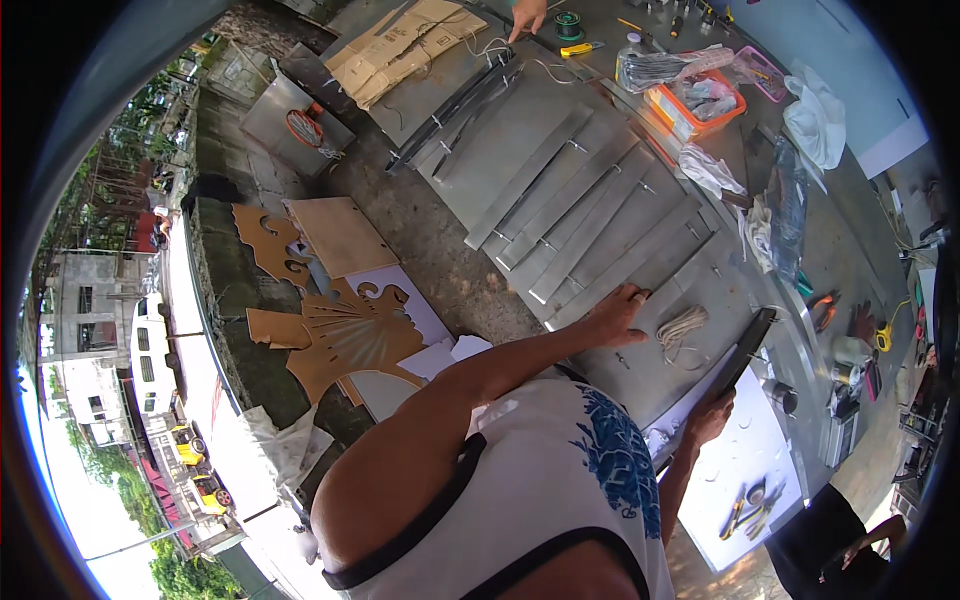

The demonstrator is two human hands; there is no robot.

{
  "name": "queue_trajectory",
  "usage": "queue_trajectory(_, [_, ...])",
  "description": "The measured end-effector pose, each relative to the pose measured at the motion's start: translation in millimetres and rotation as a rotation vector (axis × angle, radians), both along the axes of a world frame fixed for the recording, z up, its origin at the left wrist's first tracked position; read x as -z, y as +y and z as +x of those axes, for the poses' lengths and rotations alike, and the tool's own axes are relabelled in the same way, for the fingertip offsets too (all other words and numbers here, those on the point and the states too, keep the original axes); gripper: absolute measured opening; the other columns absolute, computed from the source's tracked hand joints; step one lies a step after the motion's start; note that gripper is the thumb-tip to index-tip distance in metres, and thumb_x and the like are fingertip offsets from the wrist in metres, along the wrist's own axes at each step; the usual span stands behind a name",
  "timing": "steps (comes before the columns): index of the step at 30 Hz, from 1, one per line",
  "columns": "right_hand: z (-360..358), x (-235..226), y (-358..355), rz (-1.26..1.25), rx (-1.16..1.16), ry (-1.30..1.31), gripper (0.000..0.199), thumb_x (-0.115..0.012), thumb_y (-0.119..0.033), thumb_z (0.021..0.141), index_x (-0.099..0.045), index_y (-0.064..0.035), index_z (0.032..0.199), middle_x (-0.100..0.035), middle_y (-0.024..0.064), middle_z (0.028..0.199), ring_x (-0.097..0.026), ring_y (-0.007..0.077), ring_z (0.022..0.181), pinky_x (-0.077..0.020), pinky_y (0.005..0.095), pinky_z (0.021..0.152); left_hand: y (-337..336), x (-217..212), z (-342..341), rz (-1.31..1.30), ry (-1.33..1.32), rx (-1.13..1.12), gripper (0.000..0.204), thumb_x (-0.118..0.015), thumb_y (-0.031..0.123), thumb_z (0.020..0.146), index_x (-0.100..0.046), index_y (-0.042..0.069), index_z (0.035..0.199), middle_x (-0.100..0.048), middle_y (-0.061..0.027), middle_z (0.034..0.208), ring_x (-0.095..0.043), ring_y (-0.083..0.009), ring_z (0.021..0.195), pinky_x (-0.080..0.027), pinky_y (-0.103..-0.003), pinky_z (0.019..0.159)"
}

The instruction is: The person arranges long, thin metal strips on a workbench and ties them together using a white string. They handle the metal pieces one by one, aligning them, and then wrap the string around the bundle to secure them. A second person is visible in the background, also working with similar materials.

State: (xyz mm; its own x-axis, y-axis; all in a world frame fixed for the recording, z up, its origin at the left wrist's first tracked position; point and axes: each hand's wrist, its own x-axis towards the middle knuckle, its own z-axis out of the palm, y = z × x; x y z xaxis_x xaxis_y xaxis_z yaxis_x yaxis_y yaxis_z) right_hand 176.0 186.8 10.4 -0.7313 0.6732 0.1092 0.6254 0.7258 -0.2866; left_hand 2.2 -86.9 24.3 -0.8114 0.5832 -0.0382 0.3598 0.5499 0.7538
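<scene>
My right hand [711, 417] grips a dark metal channel bar [741, 352] by its near end, holding it up at a slant beside the table edge. A small bolt sticks out from the bar's side. My left hand [618, 316] rests on the grey metal table [590, 383], fingers stretched out, close to the end of the nearest metal strip [682, 264]. Whether it touches that strip I cannot tell. Several more metal strips [590, 202] with bolts through them lie roughly side by side beyond it. A coil of pale cord [682, 326] sits right of my left hand.
Another person's hand [528, 14] touches thin wire at the far end, near a cardboard sheet [405, 45] and a yellow cutter [581, 48]. An orange bin [697, 105] stands at the right. Pliers [735, 515] lie on a white board [770, 455]. Someone in black [825, 545] is lower right.
</scene>
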Motion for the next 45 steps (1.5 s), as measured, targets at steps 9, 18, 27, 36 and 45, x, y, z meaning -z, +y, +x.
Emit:
queue_trajectory(9, [1, 1, -4, -0.103, -0.062, 0.059, 0.051, -0.047, -0.030, 0.102, -0.037, -0.0008, 0.142, -0.055, 0.0284, 0.124, -0.057, 0.0473, 0.110, -0.0482, 0.0531, 0.092, -1, -1, 3, -0.018, 0.066, -0.018, 0.084, -0.076, 0.041, 0.076, -0.044, -0.001, 0.141, -0.046, -0.0143, 0.128, -0.047, -0.0325, 0.124, -0.046, -0.041, 0.100])
queue_trajectory(18, [2, 4, -1, -0.096, -0.074, -0.003, 0.051, -0.047, -0.024, 0.102, -0.031, -0.0020, 0.145, -0.054, 0.0291, 0.125, -0.056, 0.0483, 0.112, -0.0472, 0.0539, 0.093, 0, -4, 9, -0.028, 0.128, -0.048, 0.081, -0.073, 0.039, 0.080, -0.043, -0.004, 0.142, -0.046, -0.0147, 0.129, -0.048, -0.0323, 0.123, -0.050, -0.041, 0.096])
queue_trajectory(27, [-12, -42, -1, -0.315, -0.030, 0.124, 0.047, -0.040, -0.044, 0.103, -0.058, -0.0061, 0.125, -0.067, 0.0225, 0.109, -0.062, 0.0461, 0.097, -0.0489, 0.0533, 0.084, 1, -2, 7, -0.055, 0.084, -0.036, 0.081, -0.072, 0.040, 0.082, -0.040, 0.000, 0.144, -0.045, -0.0140, 0.129, -0.048, -0.0320, 0.123, -0.050, -0.042, 0.095])
queue_trajectory(36, [12, 13, 83, -0.578, 0.080, -0.121, 0.040, -0.049, -0.035, 0.100, -0.066, 0.0007, 0.094, -0.067, 0.0143, 0.079, -0.060, 0.0274, 0.058, -0.0470, 0.0402, 0.057, 0, -8, 7, -0.053, 0.061, -0.035, 0.080, -0.072, 0.037, 0.081, -0.039, 0.001, 0.145, -0.045, -0.0141, 0.131, -0.048, -0.0323, 0.123, -0.050, -0.044, 0.094])
queue_trajectory(45, [13, 33, 96, -0.315, -0.138, -0.135, 0.035, -0.055, -0.033, 0.094, -0.069, -0.0008, 0.096, -0.071, 0.0183, 0.086, -0.067, 0.0367, 0.078, -0.0510, 0.0457, 0.074, 1, -3, 8, -0.063, 0.036, -0.044, 0.082, -0.072, 0.036, 0.079, -0.037, 0.002, 0.146, -0.044, -0.0144, 0.132, -0.047, -0.0314, 0.124, -0.050, -0.043, 0.095])
